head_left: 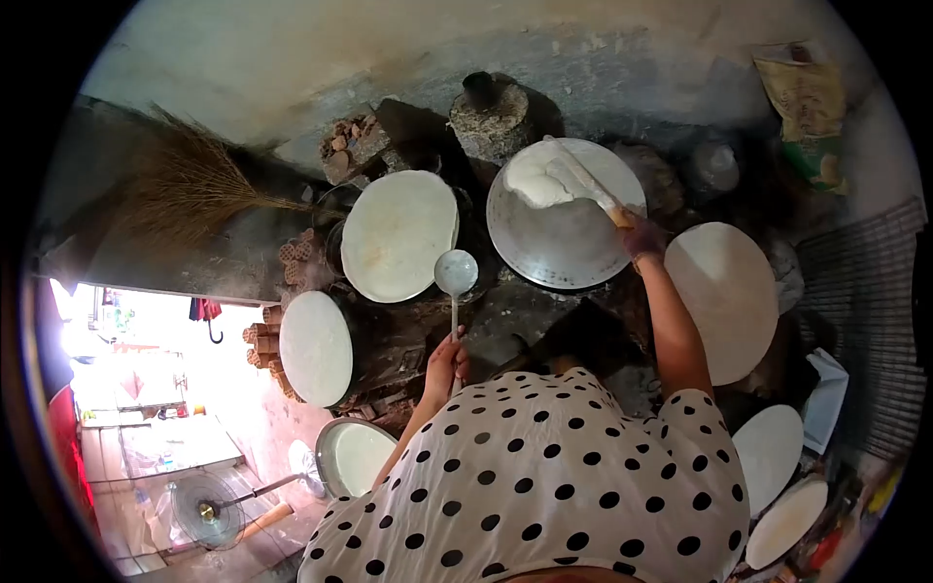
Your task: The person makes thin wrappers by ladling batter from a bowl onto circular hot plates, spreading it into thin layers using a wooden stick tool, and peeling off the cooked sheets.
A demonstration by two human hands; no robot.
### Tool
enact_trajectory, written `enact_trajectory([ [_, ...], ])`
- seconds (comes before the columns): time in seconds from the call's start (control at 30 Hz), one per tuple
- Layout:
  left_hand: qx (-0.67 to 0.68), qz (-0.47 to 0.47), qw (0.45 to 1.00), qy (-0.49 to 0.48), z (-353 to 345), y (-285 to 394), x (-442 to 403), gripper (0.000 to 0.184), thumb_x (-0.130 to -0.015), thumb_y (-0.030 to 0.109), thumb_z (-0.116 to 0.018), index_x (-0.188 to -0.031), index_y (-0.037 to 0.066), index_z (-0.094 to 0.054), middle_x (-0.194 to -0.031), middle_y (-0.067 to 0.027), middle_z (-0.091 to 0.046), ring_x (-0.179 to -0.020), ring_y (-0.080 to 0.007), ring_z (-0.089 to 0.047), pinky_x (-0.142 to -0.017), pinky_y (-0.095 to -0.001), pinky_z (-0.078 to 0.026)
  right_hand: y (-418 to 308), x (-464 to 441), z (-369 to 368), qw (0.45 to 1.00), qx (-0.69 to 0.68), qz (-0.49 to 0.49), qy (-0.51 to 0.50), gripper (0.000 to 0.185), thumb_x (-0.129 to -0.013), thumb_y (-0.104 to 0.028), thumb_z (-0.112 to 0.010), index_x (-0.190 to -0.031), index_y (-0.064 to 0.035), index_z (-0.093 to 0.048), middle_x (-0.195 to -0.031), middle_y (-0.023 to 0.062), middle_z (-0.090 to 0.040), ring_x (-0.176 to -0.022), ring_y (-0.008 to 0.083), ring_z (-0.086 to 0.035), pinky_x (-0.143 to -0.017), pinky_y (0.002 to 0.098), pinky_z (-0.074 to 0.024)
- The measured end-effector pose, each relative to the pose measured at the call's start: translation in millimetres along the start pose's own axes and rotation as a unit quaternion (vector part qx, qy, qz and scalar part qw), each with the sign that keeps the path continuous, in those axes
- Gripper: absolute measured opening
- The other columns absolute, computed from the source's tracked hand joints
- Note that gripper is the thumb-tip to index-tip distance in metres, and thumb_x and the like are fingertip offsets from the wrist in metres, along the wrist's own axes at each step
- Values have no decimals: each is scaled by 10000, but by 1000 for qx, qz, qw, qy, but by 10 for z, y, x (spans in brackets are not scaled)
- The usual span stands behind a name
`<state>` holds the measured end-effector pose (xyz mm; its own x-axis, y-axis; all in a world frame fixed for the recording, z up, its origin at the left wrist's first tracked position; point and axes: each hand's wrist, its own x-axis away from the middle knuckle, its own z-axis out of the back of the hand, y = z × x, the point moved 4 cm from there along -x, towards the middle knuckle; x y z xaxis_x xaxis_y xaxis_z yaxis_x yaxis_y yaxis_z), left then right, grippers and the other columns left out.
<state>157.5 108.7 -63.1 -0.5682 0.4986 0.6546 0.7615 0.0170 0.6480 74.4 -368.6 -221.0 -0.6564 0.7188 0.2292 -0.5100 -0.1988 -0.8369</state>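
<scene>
My left hand (448,361) is closed around the long handle of a metal ladle (456,273). The ladle's bowl hangs by the near right edge of a round pan with a white surface (399,236). My right hand (643,238), in shadow, is wrapped round the wooden handle of a long flat paddle (581,175). The paddle reaches over a large round metal pan (559,248), across a white, folded mass (536,183) at its upper left. I cannot tell whether that mass is batter or a cooked sheet.
A round white disc (721,301) stands right of my right arm, another disc (316,349) at left. A pot of white liquid (356,459) sits low left. Further off are a twig broom (194,185), perforated briquettes (262,340) and a standing fan (207,509).
</scene>
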Motion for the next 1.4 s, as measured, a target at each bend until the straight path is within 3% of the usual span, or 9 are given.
enact_trajectory([
  [0.27,41,8,999,-18,55,-50,-67,310,-968,142,-395,-1264,119,-483,-670,22,-423,-448,-85,-380,-398,-217,-335,-110,104,-99,972,179,119,-101,521,-817,-392,-625,-1321,-374,-496,-1306,110,-545,-1204,303,-509,-1005,397,-416],
  [0.4,23,15,1000,9,18,-26,20,306,-970,150,-394,-1258,129,-492,-671,25,-411,-460,-80,-369,-415,-213,-325,-486,105,139,990,133,-35,13,500,-826,-432,-588,-1310,-330,-521,-1337,78,-525,-1201,291,-515,-1006,389,-415],
  [0.67,68,15,997,21,79,-45,19,321,-966,143,-389,-1272,134,-486,-670,26,-407,-464,-77,-369,-420,-223,-330,34,35,31,957,175,208,-99,464,-816,-318,-638,-1270,-252,-569,-1259,115,-584,-1142,317,-556,-992,397,-420],
  [0.8,46,18,998,35,73,-59,48,309,-996,169,-375,-1284,130,-481,-657,31,-390,-464,-82,-341,-417,-230,-304,-512,87,209,998,49,47,-20,488,-755,-207,-647,-1239,-163,-605,-1220,106,-616,-1125,223,-583,-956,325,-443],
  [0.87,36,21,998,36,32,-36,26,311,-995,167,-372,-1284,132,-482,-657,30,-392,-464,-83,-342,-417,-232,-304,-475,40,66,962,264,-8,-71,499,-763,-213,-649,-1258,-179,-590,-1225,122,-608,-1122,243,-583,-952,334,-443],
  [0.97,46,27,997,63,-21,-82,86,315,-994,167,-369,-1288,139,-480,-659,33,-392,-463,-84,-342,-417,-235,-306,-377,257,66,942,242,124,-198,537,-801,-440,-600,-1302,-257,-539,-1245,170,-564,-1108,347,-560,-945,429,-445],
  [1.07,62,24,996,63,-2,-172,129,317,-993,173,-374,-1290,144,-481,-663,38,-392,-462,-83,-339,-414,-235,-309,-424,80,311,935,282,192,-98,514,-807,-381,-624,-1302,-278,-536,-1252,169,-560,-1111,355,-556,-937,415,-456],
  [1.13,41,25,997,58,17,-233,139,315,-991,177,-383,-1288,145,-484,-667,41,-396,-462,-88,-341,-410,-234,-315,-801,50,397,980,192,7,-49,483,-821,-310,-633,-1294,-282,-544,-1272,122,-568,-1104,326,-572,-934,394,-463],
  [1.4,72,9,989,126,68,-397,323,289,-976,141,-388,-1224,106,-533,-661,30,-396,-495,-78,-352,-447,-205,-316,-472,-109,402,921,267,87,-272,483,-778,-304,-637,-1254,-234,-586,-1206,135,-605,-1069,308,-594,-941,382,-454],
])
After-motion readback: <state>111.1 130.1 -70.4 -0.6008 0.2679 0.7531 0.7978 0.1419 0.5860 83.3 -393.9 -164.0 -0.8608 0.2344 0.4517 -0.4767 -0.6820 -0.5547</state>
